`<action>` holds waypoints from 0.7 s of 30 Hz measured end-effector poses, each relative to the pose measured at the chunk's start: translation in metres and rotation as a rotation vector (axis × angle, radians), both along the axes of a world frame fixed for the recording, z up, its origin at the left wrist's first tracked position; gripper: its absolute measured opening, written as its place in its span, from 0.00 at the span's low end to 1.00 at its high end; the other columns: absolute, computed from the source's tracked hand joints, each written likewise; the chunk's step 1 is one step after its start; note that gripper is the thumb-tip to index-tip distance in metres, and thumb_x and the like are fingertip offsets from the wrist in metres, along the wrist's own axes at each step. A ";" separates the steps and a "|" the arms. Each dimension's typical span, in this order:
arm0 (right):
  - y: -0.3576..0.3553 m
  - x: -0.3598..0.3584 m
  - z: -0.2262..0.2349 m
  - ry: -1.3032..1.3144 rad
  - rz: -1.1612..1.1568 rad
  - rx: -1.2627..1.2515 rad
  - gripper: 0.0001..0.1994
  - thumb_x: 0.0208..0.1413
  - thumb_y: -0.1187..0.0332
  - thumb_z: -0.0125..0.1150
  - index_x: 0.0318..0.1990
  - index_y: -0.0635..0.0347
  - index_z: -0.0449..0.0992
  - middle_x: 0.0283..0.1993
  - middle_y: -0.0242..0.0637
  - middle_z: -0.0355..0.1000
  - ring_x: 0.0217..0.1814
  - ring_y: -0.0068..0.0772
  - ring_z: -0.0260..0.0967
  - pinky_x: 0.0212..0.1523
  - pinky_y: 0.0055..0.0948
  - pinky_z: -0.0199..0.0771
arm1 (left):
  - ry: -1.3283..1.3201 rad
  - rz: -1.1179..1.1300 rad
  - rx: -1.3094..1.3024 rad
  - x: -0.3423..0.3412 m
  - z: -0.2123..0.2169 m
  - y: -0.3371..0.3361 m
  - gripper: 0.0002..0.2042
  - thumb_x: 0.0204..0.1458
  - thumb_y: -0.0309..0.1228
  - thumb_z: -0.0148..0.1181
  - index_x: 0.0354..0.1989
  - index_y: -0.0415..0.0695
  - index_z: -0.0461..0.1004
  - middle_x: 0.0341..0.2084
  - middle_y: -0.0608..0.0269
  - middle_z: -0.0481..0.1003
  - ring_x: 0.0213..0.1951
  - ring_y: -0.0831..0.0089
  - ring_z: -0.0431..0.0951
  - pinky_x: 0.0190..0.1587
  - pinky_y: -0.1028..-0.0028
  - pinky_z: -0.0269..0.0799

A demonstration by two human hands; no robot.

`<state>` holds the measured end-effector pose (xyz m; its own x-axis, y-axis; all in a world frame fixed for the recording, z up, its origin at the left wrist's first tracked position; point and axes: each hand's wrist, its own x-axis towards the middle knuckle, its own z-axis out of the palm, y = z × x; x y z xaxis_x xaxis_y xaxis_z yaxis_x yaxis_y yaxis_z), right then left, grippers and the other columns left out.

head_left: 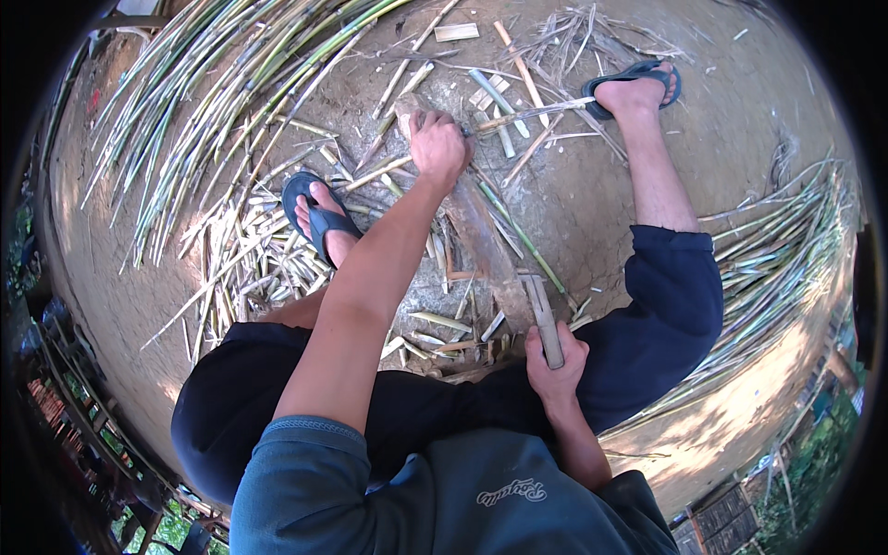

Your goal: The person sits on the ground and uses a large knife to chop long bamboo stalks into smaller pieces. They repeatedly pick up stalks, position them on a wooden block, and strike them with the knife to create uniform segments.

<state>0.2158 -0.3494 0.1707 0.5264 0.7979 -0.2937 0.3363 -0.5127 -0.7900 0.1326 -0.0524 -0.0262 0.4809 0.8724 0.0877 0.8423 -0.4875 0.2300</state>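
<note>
Gripping grey split piece [544,319] with right hand [559,361], fingers wrapped tight round near end; long axis running fore-and-aft, free end pointing away from body, slightly left. Located by near end of one brown log [486,245]. Curling left hand [439,148] over log's far end; unable to determine grasp. Noting pale script [511,492] on dark shirt [388,499]. Counting two sandals [331,222], two stalk piles [199,111].

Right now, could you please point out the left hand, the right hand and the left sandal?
Left hand [439,148], head view: its back.
Right hand [561,376], head view: its middle.
Left sandal [333,222], head view: its strap.
</note>
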 end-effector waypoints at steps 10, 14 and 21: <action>0.010 0.000 -0.027 -0.058 0.003 0.058 0.07 0.48 0.74 0.63 0.23 0.65 0.71 0.13 0.41 0.65 0.13 0.30 0.69 0.19 0.29 0.68 | 0.020 0.032 -0.072 -0.001 -0.002 0.002 0.13 0.44 0.40 0.65 0.21 0.42 0.81 0.30 0.61 0.81 0.46 0.70 0.76 0.65 0.60 0.52; 0.010 -0.001 -0.031 -0.038 -0.034 0.064 0.07 0.47 0.75 0.63 0.23 0.65 0.71 0.13 0.41 0.64 0.14 0.25 0.68 0.19 0.29 0.68 | -0.013 0.032 -0.066 0.001 -0.005 0.002 0.13 0.45 0.41 0.65 0.21 0.42 0.81 0.29 0.61 0.81 0.46 0.70 0.76 0.65 0.61 0.52; 0.062 0.001 -0.061 -0.060 -0.007 0.075 0.07 0.47 0.74 0.63 0.24 0.65 0.71 0.15 0.42 0.66 0.16 0.26 0.69 0.22 0.31 0.68 | 0.027 0.039 -0.091 0.001 -0.008 0.003 0.12 0.44 0.41 0.66 0.21 0.44 0.82 0.29 0.62 0.81 0.43 0.72 0.78 0.65 0.62 0.53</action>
